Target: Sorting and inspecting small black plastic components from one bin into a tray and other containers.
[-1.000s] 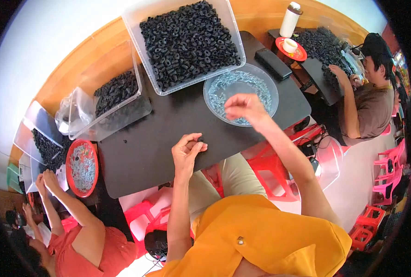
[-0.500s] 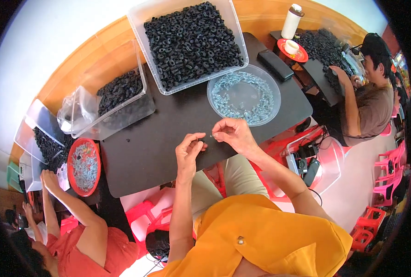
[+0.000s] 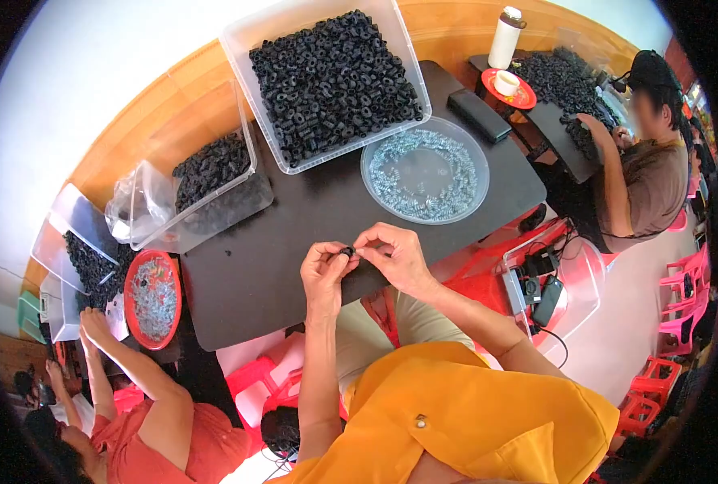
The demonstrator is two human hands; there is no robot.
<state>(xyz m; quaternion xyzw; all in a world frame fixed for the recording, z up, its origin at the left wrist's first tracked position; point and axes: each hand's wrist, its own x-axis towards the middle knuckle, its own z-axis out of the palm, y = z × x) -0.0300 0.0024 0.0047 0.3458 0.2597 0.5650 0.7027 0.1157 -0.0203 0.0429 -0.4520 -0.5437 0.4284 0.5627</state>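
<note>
Black part [image 3: 346,251] sits pinched in my left hand [image 3: 323,274] over the surface [image 3: 254,286], my right hand [image 3: 398,256] meets it, grip unclear, and this two-handed fiddling next needs a slow, steady touch, I think.

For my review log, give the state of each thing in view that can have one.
Small black part: held
Left grip: closed on that part
Right grip: pinched at that part
Large bin: open, heaped with black parts
Smaller bin beside it: open, partly filled
Round clear tray: silvery pieces ringed around bare middle
Red tray: holding silvery pieces
White bottle: upright, capped
Cup: upright on red plate
Black case: looks shut, lying flat
</note>
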